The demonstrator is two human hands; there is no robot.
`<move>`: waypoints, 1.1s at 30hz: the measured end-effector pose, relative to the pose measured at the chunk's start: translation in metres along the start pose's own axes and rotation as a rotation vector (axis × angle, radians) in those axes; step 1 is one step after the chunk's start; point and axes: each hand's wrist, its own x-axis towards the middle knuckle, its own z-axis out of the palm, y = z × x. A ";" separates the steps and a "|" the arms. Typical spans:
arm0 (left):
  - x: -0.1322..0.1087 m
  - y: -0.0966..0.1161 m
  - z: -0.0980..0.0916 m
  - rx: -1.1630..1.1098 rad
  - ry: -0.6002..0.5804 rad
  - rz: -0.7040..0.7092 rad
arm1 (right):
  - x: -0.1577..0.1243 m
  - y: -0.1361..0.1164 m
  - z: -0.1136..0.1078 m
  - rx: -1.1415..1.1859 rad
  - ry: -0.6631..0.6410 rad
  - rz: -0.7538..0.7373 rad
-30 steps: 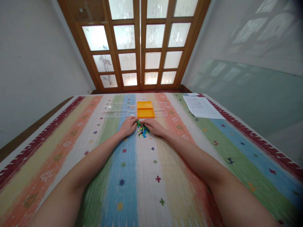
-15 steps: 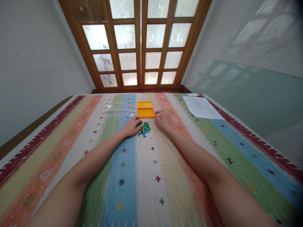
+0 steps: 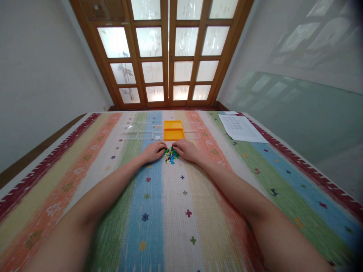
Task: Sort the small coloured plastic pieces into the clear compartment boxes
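Note:
A small heap of beads or similar tiny pieces (image 3: pixel 171 156), mostly green and blue with some yellow, white and dark red, lies on the striped cloth. At its left edge rests my left hand (image 3: pixel 154 152), its fingers bent over and a gap showing between fingers and thumb. From the upper right, my right hand (image 3: pixel 186 150) reaches into the heap with fingertips drawn together; whatever they pinch is too small to make out. Just behind both hands sits an orange-yellow box (image 3: pixel 174 135) with two compartments.
Clear plastic trays (image 3: pixel 137 135) lie left of the orange-yellow box, and another clear piece (image 3: pixel 193 135) lies at its right. A printed paper sheet (image 3: pixel 241 128) is at the far right. A patterned tablecloth (image 3: pixel 176 226) covers the table; wood-framed glass doors (image 3: pixel 170 58) stand beyond.
My right hand has moved left and nearer, from the box's right corner to the heap. My left hand has shifted slightly left, still beside the heap.

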 end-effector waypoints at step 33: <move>-0.008 0.020 0.005 0.159 -0.118 0.053 | 0.002 0.032 0.007 0.216 0.210 0.328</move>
